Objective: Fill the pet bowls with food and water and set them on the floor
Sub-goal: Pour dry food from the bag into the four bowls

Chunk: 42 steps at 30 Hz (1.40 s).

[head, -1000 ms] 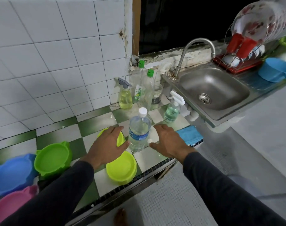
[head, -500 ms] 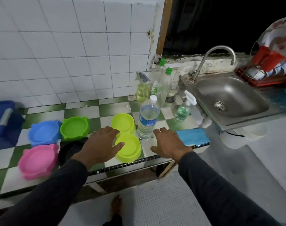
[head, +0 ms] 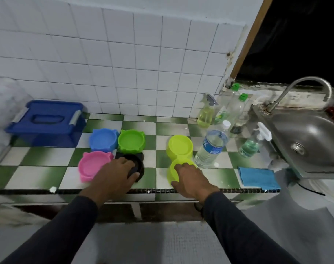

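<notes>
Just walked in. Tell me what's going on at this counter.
A person stands at a tiled counter with pet bowls laid out. Their left hand rests on the black bowl, and their right hand is on the near half of the yellow-green double bowl. Pink, blue and green bowls sit nearby, all looking empty. A capped water bottle stands upright beside the double bowl, untouched. Nothing looks filled yet.
</notes>
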### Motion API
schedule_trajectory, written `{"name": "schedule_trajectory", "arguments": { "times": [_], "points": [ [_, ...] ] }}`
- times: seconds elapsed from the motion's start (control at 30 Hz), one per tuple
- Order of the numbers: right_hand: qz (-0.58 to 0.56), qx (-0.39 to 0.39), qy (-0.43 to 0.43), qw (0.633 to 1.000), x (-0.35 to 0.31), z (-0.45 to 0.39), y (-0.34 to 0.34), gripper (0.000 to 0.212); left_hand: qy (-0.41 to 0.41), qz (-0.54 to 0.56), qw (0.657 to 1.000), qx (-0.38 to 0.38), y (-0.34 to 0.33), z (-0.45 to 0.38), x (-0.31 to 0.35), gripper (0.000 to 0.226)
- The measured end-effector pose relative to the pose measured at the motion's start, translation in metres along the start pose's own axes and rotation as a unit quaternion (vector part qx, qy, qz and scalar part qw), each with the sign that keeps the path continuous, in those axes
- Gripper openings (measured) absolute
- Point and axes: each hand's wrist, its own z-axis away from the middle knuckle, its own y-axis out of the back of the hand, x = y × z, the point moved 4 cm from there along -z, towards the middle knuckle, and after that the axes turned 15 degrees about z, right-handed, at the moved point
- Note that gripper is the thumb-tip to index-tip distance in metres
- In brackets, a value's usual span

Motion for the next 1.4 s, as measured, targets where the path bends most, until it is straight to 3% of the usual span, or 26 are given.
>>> {"name": "schedule_trajectory", "arguments": {
  "times": [0.8, 1.03, 1.4],
  "points": [
    [0.004, 0.068, 0.111, 0.992, -0.335, -0.127, 0.110, 0.045, 0.110, -0.014, 0.991, 0.071, 0.162, 0.078, -0.309, 0.047],
    [-0.003, 0.056, 0.110, 0.992, -0.376, -0.173, 0.133, 0.044, 0.126, 0.025, 0.988, 0.089, 0.188, 0.051, -0.360, 0.048],
    [-0.025, 0.062, 0.122, 0.990, -0.386, -0.263, 0.145, 0.051, 0.149, 0.035, 0.983, 0.101, 0.203, -0.022, -0.406, 0.049]
  ]
}}
